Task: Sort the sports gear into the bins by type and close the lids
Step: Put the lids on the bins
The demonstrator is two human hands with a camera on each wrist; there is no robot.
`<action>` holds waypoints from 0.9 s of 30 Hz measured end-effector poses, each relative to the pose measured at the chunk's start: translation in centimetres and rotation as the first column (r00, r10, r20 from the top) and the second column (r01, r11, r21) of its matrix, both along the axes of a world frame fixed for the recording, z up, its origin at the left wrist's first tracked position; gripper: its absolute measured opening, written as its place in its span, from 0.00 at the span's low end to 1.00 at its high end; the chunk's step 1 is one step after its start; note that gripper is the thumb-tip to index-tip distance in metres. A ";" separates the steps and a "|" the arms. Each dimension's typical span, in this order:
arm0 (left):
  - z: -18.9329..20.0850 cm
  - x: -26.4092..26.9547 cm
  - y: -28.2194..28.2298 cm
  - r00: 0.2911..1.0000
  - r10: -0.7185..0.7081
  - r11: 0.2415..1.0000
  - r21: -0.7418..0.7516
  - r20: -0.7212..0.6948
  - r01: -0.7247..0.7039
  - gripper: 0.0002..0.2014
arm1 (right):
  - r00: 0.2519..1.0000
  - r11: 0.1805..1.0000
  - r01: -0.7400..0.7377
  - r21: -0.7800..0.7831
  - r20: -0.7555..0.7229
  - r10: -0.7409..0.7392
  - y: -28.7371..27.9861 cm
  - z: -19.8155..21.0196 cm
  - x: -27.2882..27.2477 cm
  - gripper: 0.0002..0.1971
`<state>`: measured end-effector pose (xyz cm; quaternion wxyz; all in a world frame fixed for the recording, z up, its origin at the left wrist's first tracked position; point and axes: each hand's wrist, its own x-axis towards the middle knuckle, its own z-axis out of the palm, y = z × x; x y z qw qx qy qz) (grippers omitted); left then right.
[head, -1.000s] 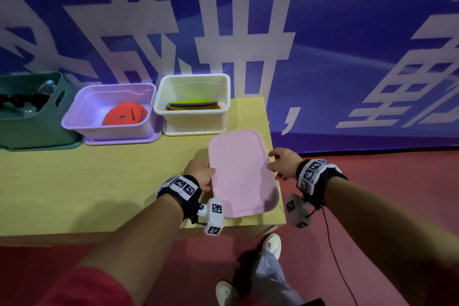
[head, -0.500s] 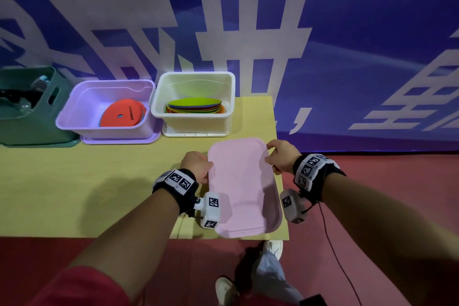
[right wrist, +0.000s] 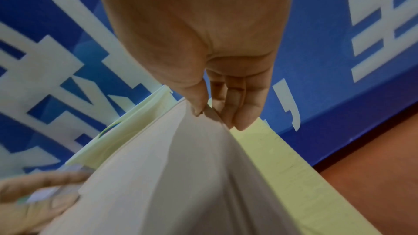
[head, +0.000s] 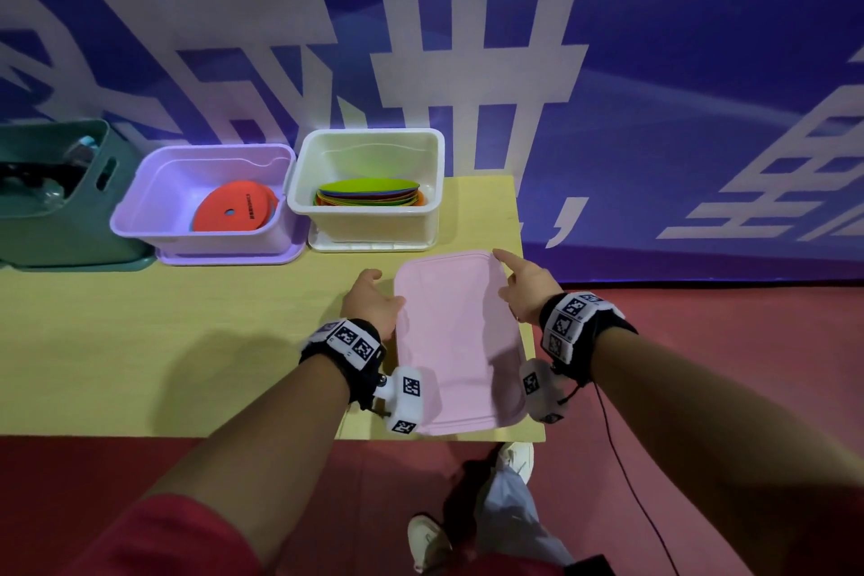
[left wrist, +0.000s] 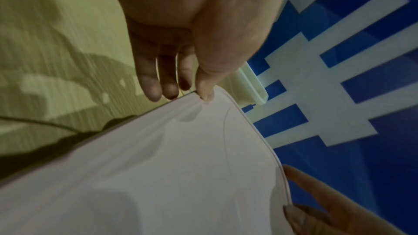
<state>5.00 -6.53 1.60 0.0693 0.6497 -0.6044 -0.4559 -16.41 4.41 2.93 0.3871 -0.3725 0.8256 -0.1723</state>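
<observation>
Since the earlier frame, the pink lid (head: 456,337) has been carried up the frame toward the white bin (head: 369,187). It is pinched at its long edges by the left hand (head: 371,306) and the right hand (head: 526,290), at centre frame over the yellow table (head: 140,332). Coloured discs (head: 369,194) are already sorted into the white bin and orange discs (head: 234,213) into the lilac bin (head: 205,201). No lid is fitted yet.
</observation>
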 end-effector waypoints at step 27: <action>2.4 3.8 9.7 0.588 -0.654 0.669 0.001 0.477 0.743 0.63 | 0.871 0.884 -0.417 0.212 -0.184 0.455 9.8 1.0 4.7 0.60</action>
